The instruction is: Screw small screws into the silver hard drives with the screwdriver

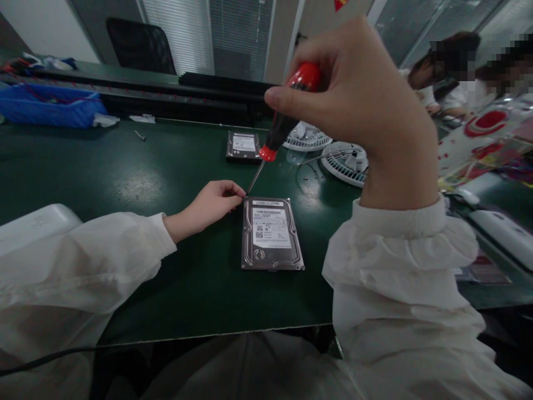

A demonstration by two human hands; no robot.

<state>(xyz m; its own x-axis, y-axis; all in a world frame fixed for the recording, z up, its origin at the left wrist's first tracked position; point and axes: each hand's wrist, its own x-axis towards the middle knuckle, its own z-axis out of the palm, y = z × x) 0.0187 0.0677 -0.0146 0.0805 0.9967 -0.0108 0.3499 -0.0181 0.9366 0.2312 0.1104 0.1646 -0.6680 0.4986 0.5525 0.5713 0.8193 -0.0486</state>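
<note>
A silver hard drive (272,233) with a white label lies flat on the green table. My right hand (345,89) is raised above it, fingers wrapped round the red and black handle of a screwdriver (280,130). The shaft slants down to the left, and its tip reaches the drive's far left corner. At that same corner my left hand (212,205) has thumb and forefinger pinched together beside the tip. Whatever sits between those fingertips is too small to make out.
Beyond the drive lies a second hard drive (242,146). White round fan-like parts (345,163) and small loose screws (306,179) lie to its right. A blue bin (50,105) stands far left, a white casing (41,225) near left. Other people sit at the right.
</note>
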